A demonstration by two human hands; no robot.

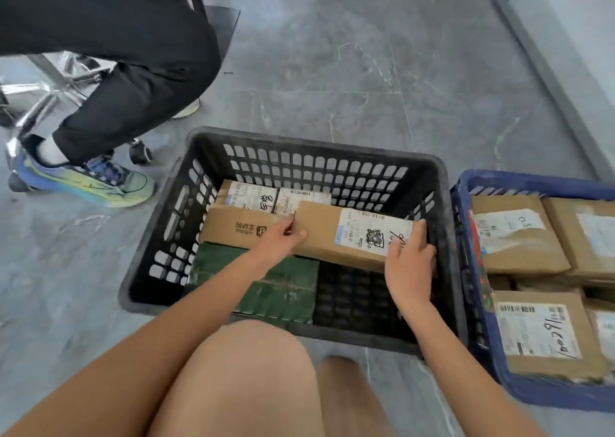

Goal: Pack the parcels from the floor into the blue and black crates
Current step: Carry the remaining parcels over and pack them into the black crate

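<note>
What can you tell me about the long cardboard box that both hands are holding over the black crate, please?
The long cardboard box is plain brown and closed, with a white shipping label bearing a barcode, a printed code and dark handwriting near its right end. It lies lengthwise inside the black crate, slightly tilted, above the crate's bare floor and a green parcel. The left hand grips its left end and the right hand its right end. Its far left part overlaps another brown box behind it.

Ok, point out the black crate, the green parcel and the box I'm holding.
black crate (309,148): head view, far rim.
green parcel (286,290): head view, top face.
held cardboard box (319,230): head view, bare top face between left hand (279,240) and right hand (411,263).
</note>
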